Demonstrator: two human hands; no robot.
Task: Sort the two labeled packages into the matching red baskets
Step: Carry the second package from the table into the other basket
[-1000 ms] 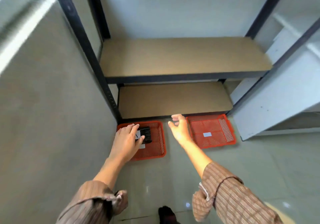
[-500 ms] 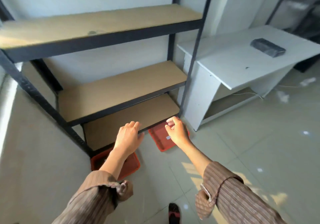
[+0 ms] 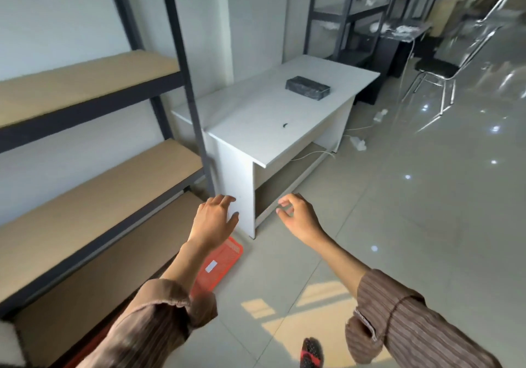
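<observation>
A dark wrapped package lies on top of the white desk, far from both hands. One red basket with a white label sits on the floor below my left forearm, partly hidden by it. The other red basket and the first package are out of view. My left hand hovers in front of the desk's side panel, fingers spread, holding nothing. My right hand is beside it to the right, fingers loosely curled apart, empty.
A dark metal rack with wooden shelves fills the left. More racks and a black chair stand at the back right. Cables and a power strip lie on the tiled floor by the desk. My shoe shows at the bottom.
The view has swung right and up from the baskets toward the white desk. My left hand let go of the black package in the left basket; both empty hands now point toward the desk.
</observation>
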